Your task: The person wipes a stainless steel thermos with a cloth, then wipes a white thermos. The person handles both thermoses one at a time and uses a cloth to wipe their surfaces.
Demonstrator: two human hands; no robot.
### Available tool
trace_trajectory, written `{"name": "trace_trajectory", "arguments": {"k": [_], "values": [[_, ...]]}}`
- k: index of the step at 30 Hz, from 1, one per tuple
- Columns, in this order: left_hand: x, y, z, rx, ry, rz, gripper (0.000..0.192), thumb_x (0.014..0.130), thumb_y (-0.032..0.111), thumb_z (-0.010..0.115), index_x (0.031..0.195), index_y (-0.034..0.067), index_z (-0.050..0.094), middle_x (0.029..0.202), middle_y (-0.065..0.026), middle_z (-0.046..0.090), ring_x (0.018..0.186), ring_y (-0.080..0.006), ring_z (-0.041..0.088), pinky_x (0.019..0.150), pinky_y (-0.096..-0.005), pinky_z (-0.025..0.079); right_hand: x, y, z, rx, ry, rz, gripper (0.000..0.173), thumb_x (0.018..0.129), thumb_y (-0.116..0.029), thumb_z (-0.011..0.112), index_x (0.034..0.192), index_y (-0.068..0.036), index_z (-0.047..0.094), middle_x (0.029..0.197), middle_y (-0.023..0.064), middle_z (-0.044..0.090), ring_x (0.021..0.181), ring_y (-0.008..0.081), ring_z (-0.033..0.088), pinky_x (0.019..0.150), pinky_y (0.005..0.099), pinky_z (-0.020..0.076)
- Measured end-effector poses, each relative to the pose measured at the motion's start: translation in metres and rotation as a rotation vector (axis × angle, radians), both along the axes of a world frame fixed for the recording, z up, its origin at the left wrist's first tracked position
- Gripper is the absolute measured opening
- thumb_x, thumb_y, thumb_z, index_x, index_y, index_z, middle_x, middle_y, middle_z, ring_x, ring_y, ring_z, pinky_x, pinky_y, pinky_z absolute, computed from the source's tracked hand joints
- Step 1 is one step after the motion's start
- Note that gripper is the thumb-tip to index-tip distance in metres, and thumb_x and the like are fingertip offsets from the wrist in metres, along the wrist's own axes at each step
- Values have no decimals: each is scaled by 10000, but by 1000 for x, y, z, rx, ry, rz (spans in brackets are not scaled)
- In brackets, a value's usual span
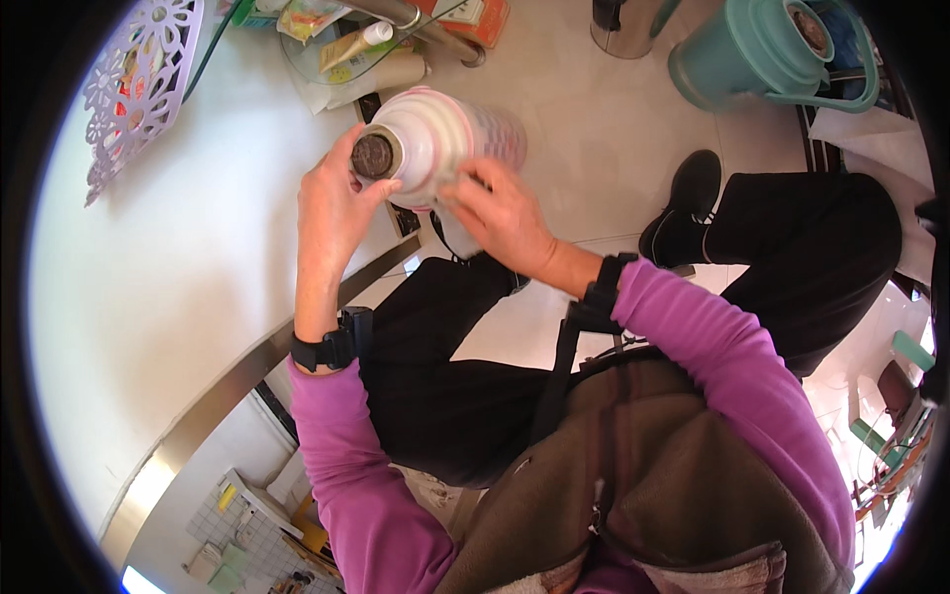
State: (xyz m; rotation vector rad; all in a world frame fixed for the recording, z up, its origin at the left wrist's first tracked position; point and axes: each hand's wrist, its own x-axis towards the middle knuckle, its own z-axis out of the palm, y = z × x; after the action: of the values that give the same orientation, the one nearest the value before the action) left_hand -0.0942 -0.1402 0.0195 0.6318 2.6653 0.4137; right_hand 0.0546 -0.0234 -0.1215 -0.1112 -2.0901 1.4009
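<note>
A white and pink thermos flask (438, 141) stands in front of me, leaning slightly in the view, with a dark round stopper (372, 156) in its mouth. My left hand (341, 185) grips the flask's neck, thumb and fingers on either side of the stopper. Against the side of the flask's shoulder lies my right hand (501, 211), fingers curled and blurred. A pale cloth or tissue (456, 229) hangs below its fingers, partly hidden by them.
A green thermos flask (712, 63) with a handle stands at the upper right, near a metal container (627, 33). At the upper left are a lilac openwork basket (169, 67) and a glass shelf holding a cream tube (355, 46). A white wall or panel (185, 260) runs along the left.
</note>
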Motion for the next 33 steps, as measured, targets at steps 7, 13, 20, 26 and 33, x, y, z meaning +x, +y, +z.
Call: {"name": "trace_trajectory", "arguments": {"k": [7,13,20,26,33], "values": [[0,3,2,61,-95,56,712,757,60,863,1407,16,577,1064,-180,750,800,-263,691,759,-359,563,4,-9,-25,155,18,196,200,843,-37,689,1031,-93,658,1128,108,608,1023,315,612,848,408,545],[6,6,6,-26,-16,7,791,751,78,885,1459,35,534,1318,-198,661,1050,-320,693,849,-392,571,13,21,-67,-543,-550,-319,184,896,-26,668,1072,-70,695,1128,119,626,1053,292,619,865,364,533],[7,17,5,40,-80,95,792,756,36,884,1461,27,523,1343,-214,634,1126,-313,701,920,-398,606,-48,18,-69,-412,-264,-204,286,946,-76,583,1206,-102,698,1273,167,639,1173,350,573,1006,438,463],[5,19,5,27,-40,89,759,712,-57,866,1410,-9,572,1278,-192,682,1036,-256,727,890,-370,620,-82,53,-174,-573,-550,-82,289,947,-59,554,1191,-71,708,1180,166,692,1036,296,652,905,370,519],[4,18,7,2,-65,126,850,674,-115,848,1457,16,545,1051,-129,722,923,-192,730,850,-325,596,-114,54,-184,-546,-331,-77,290,910,-56,539,1132,-41,726,972,160,741,848,322,695,806,416,554]]}}
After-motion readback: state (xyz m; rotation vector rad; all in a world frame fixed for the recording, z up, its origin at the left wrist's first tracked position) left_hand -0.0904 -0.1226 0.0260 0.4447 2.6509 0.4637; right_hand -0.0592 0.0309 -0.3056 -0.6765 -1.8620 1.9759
